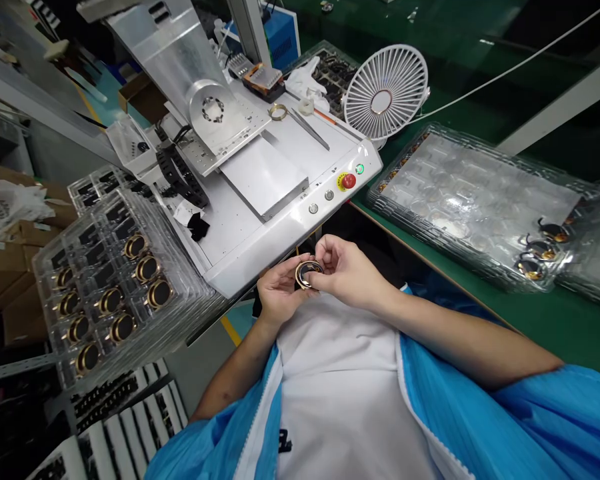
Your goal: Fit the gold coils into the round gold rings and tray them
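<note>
Between my two hands, close to my chest, is a round watch case (307, 273) with a gold-coloured rim and a dark inside. My left hand (279, 290) grips it by its left edge, fingers curled round the rim. From the other side my right hand (347, 270) has its thumb and fingers pressed on the case; whether they also pinch a small part cannot be made out. Just beyond my hands is the front edge of a white bench machine (260, 237) with a red stop button (349, 181).
Stacked clear trays (153, 333) with several gold-rimmed cases stand on the left. Another tray stack (460, 193) with several small parts lies right on the green table (540, 327). A white fan (385, 93), tweezers (310, 128) and a gold ring (278, 112) are at the back.
</note>
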Motion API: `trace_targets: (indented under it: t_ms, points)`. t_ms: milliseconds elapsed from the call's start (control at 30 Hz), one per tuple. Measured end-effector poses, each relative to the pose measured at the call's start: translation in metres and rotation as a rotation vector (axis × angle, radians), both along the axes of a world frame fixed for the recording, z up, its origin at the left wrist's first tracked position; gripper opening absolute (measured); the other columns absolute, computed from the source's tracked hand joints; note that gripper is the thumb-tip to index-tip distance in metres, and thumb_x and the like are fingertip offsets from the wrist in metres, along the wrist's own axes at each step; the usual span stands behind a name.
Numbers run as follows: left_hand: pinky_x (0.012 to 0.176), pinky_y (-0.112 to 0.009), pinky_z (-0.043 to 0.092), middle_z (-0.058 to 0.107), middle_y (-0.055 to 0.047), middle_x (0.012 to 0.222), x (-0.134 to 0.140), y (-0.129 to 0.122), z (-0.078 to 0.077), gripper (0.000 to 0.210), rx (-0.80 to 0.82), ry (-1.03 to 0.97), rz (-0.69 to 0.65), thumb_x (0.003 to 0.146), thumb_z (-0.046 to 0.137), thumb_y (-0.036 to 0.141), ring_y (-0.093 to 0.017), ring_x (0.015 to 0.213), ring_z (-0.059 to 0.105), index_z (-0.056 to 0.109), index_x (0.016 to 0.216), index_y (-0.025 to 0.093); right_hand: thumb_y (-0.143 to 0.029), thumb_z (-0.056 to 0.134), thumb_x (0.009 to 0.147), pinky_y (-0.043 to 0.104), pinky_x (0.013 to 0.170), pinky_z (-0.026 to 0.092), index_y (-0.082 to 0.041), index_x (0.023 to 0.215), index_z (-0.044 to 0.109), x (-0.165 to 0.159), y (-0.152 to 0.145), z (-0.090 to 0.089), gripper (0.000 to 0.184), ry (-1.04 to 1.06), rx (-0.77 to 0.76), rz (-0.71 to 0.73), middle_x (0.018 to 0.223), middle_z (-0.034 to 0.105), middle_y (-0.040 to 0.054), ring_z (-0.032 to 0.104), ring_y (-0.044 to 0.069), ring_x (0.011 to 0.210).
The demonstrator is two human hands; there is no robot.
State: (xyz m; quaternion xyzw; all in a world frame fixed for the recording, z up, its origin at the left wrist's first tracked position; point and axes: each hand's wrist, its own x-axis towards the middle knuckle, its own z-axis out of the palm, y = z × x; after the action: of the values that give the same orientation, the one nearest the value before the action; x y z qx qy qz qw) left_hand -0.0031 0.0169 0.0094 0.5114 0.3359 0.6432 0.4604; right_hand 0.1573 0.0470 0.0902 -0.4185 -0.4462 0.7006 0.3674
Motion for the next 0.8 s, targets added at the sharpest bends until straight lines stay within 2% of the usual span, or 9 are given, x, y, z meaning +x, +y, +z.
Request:
trace_targets:
  t_ms: [100, 300, 567, 667, 800]
  points:
    - [0.086, -0.034, 0.069, 0.082, -0.007, 0.115, 0.000, -0.001, -0.001, 0.066, -0.024, 0.035, 0.022, 0.059, 0.101, 0.024, -0.025, 0.098, 0.081, 0.078, 0.120, 0.030, -0.019, 0.071, 0.064, 0.020, 0.047, 0.042, -0.023, 0.079, 0.044, 0.000, 0.000, 0.000, 0.031, -0.004, -0.001, 0.006, 0.057, 0.058, -0.0106, 0.056, 0.009, 0.049]
    - [0.088, -0.034, 0.068, 0.082, -0.006, 0.116, 0.000, 0.000, -0.001, 0.067, 0.024, 0.019, 0.000, 0.058, 0.101, 0.018, -0.025, 0.100, 0.081, 0.078, 0.120, 0.031, -0.021, 0.073, 0.066, 0.021, 0.046, 0.044, -0.024, 0.080, 0.043, -0.001, 0.002, -0.001, 0.033, 0.022, -0.011, 0.022, 0.056, 0.058, -0.0107, 0.058, 0.010, 0.048]
    - [0.090, -0.037, 0.068, 0.082, -0.007, 0.113, -0.005, -0.002, -0.005, 0.068, -0.021, 0.056, 0.039, 0.055, 0.103, 0.027, -0.028, 0.103, 0.080, 0.079, 0.118, 0.030, -0.019, 0.077, 0.066, 0.019, 0.046, 0.042, -0.023, 0.080, 0.043, -0.002, 0.003, -0.006, 0.037, 0.068, -0.053, 0.035, 0.058, 0.060, -0.0101, 0.058, 0.009, 0.047]
    - [0.087, -0.037, 0.069, 0.082, -0.007, 0.112, -0.003, -0.004, -0.003, 0.068, -0.057, 0.038, 0.066, 0.052, 0.104, 0.028, -0.028, 0.098, 0.081, 0.081, 0.115, 0.029, -0.024, 0.086, 0.064, 0.021, 0.049, 0.048, -0.023, 0.081, 0.044, -0.002, 0.005, -0.009, 0.045, 0.130, -0.130, 0.050, 0.061, 0.066, -0.0072, 0.065, 0.013, 0.051]
    - [0.086, -0.035, 0.069, 0.082, -0.006, 0.114, 0.000, -0.005, -0.001, 0.064, -0.039, -0.005, 0.089, 0.056, 0.102, 0.025, -0.026, 0.097, 0.082, 0.080, 0.115, 0.031, -0.037, 0.097, 0.059, 0.021, 0.047, 0.050, -0.020, 0.079, 0.055, 0.006, 0.008, -0.011, 0.050, -0.008, -0.198, 0.120, 0.061, 0.069, -0.0012, 0.065, 0.014, 0.052]
